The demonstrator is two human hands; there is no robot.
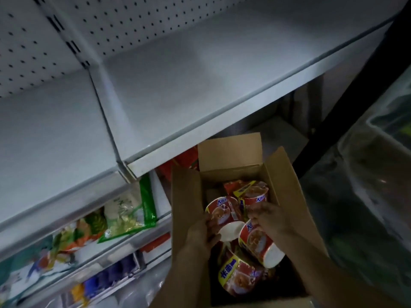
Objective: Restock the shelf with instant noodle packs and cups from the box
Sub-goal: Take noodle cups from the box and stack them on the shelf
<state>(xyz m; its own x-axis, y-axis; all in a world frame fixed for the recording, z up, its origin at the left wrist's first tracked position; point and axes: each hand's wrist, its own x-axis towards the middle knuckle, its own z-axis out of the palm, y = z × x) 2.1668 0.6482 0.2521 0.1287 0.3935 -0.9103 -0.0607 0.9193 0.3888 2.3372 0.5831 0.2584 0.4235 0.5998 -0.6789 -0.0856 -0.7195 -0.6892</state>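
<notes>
We judge restocking barely begun: the wide white metal shelf [200, 90] sits bare while our left hand [199, 235] and right hand [270, 218] each grip a red paper noodle cup [222, 213] inside the open brown cardboard box [189, 196].

Dim, soft blur, wide-angle edge distortion

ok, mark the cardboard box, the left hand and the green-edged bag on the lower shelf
cardboard box [287, 174]: head view, inner face of right flap.
left hand [200, 235]: head view, back of hand.
green-edged bag [145, 196]: head view, green right edge.
</notes>
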